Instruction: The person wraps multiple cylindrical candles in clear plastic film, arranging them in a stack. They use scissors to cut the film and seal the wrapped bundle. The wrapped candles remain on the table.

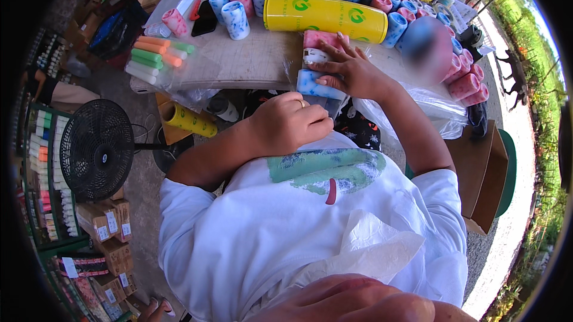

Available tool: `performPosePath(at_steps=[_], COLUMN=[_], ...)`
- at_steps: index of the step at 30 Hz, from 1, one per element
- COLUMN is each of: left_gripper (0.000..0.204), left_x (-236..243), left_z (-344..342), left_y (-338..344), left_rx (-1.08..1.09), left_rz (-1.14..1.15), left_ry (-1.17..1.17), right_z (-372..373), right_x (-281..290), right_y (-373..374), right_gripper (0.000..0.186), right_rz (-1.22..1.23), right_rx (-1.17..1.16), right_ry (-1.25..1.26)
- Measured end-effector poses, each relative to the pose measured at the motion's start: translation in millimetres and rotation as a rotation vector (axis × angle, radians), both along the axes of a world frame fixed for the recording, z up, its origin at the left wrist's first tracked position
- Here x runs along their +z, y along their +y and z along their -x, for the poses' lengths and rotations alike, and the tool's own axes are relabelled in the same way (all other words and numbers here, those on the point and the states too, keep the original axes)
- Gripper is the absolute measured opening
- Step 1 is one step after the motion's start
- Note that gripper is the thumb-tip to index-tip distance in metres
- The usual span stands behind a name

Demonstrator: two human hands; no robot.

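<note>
The right fingers [328,67] splay over a row of marbled cylinders [310,87], apparently steadying it; nearby, the left fingers [313,114] curl, grip unclear. Beyond the right fingers: a yellow wrap roll [325,17].

Grey floor [145,217], black fan [97,150], stacked cardboard boxes [100,222], sunlit greenery [544,53]

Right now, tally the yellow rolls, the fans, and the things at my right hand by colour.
Yellow rolls: 2, one on the table (upper roll), one lower down (lower roll)
Fan: 1
At your right hand:
Pink thing: 1
White thing: 1
Blue-and-white thing: 1
Total: 6
</note>
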State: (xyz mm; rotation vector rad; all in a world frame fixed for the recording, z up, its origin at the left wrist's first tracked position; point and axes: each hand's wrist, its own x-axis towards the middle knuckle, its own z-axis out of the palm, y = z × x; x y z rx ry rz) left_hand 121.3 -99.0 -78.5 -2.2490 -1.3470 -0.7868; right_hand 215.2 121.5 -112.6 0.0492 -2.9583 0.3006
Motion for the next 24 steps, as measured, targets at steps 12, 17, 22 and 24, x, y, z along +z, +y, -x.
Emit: performPosePath(at_steps=[12, 17, 22, 24], left_gripper=[0.012, 0.015, 0.016, 0.017], left_x=[18, -12, -46, -52], left_z=[105, 118, 114, 109], left_y=[146, 159, 130, 125], left_rx=[0.053, 0.032, 0.102, 0.151], left_rz=[0.525, 0.484, 0.332, 0.253], left_ry=[-0.368, -0.379, -0.4, -0.357], right_z=[8, -1, -14, -21], right_x=[-21, -24, -20, -18], right_y=[29, 32, -3, -18], right_gripper=[0.036, 0.034, 0.049, 0.062], right_rz=[0.401, 0.77, 0.672, 0.442], right_rx=[0.166, 0.027, -0.18, -0.196], right_ry=[0.111, 0.112, 0.416, 0.454])
